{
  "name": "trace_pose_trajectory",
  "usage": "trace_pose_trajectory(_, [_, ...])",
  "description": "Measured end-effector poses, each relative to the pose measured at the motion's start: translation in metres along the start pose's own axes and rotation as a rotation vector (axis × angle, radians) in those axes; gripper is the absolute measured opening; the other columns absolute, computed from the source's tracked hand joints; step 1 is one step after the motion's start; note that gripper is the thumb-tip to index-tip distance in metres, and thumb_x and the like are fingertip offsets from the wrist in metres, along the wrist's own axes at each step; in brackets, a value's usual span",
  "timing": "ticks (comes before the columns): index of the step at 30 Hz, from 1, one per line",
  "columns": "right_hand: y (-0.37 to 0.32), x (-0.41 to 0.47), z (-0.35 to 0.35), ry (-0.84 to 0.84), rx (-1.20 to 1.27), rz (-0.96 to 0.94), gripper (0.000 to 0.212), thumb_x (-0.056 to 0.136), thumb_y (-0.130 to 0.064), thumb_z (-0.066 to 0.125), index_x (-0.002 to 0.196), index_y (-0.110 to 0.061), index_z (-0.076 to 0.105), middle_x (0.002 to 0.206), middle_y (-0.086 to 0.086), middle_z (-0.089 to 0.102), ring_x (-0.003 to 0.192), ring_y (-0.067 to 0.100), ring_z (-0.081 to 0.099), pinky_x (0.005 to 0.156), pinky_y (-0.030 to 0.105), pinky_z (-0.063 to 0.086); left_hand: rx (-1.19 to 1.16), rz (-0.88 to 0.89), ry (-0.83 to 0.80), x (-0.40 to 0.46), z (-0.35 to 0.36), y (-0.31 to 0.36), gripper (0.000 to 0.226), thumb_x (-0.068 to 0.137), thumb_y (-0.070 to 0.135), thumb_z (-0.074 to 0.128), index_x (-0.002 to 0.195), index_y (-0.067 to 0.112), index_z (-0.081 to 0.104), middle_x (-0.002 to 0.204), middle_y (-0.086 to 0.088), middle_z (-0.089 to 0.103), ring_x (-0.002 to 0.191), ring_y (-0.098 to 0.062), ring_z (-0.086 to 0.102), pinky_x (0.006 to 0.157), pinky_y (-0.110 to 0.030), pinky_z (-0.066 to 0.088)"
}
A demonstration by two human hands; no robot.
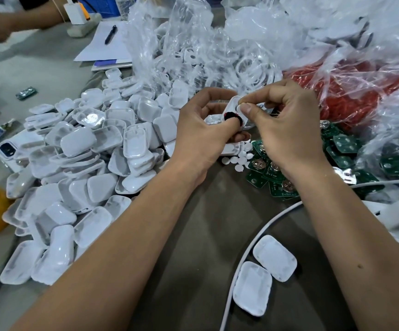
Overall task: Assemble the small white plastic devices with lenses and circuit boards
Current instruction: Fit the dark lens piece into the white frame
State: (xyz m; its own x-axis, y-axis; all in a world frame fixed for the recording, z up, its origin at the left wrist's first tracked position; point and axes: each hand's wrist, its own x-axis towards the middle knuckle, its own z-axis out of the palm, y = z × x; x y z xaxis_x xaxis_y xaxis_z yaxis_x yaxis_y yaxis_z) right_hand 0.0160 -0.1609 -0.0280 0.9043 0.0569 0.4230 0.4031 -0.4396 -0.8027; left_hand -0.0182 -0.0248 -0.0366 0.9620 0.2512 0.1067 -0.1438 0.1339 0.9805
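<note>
left hand: the left hand (200, 130) grips a white shell (232, 109) up over the table, thumb with a dark nail curled across its lower edge.
right hand: the right hand (286, 130) pinches something small at the shell's round hole, thumb and forefinger closed; what it holds is too small to tell.
shell pile: white housings (79, 168) heaped at left.
boards: green circuit boards (272, 175) just beneath the right wrist.
discs: small white discs (240, 158) scattered beside the boards.
front: two shells (263, 273) lying by a white cable (246, 254).

a grey worktable (38, 56) under even, bright light.
</note>
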Motion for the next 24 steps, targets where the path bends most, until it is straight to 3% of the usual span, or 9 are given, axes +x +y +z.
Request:
trace_pose_trajectory(6, [0.000,0.000,0.001,0.007,-0.027,-0.021,0.007,0.088,-0.024,0.082,0.093,-0.026,0.079,0.102,-0.001,0.068,0.093,0.010,0.063,0.081,0.019,0.048,0.014,0.016,-0.003,0.000,0.000,0.001,0.033,0.084,-0.015,0.063,0.111,0.005,0.067,0.100,-0.020,0.069,0.064,-0.027,0.072,0.063,-0.031,0.059])
trace_pose_trajectory(13, [-0.001,-0.002,0.002,0.014,0.030,-0.032,0.004,0.088,-0.016,0.081,0.091,-0.019,0.080,0.089,-0.007,0.075,0.079,0.005,0.072,0.077,0.033,0.062,0.033,0.046,-0.027,-0.001,-0.001,-0.001,0.034,0.083,-0.016,0.061,0.111,0.003,0.067,0.100,-0.020,0.069,0.061,-0.026,0.072,0.061,-0.029,0.058])
trace_pose_trajectory(19, [0.005,-0.002,0.005,0.013,0.129,0.029,0.010,0.085,-0.011,0.083,0.086,-0.016,0.075,0.077,-0.001,0.076,0.065,0.016,0.075,0.065,0.044,0.064,0.058,0.064,-0.044,0.002,-0.002,-0.003,0.034,0.082,-0.015,0.061,0.110,0.004,0.068,0.096,-0.017,0.070,0.062,-0.027,0.072,0.060,-0.031,0.058])
trace_pose_trajectory(24, [0.009,0.000,0.001,0.006,0.224,0.094,0.024,0.080,-0.012,0.089,0.090,-0.018,0.068,0.084,0.005,0.075,0.078,0.022,0.076,0.069,0.046,0.065,0.070,0.075,-0.077,0.003,-0.005,-0.002,0.034,0.081,-0.016,0.061,0.107,0.004,0.070,0.090,-0.011,0.070,0.058,-0.022,0.071,0.058,-0.028,0.058])
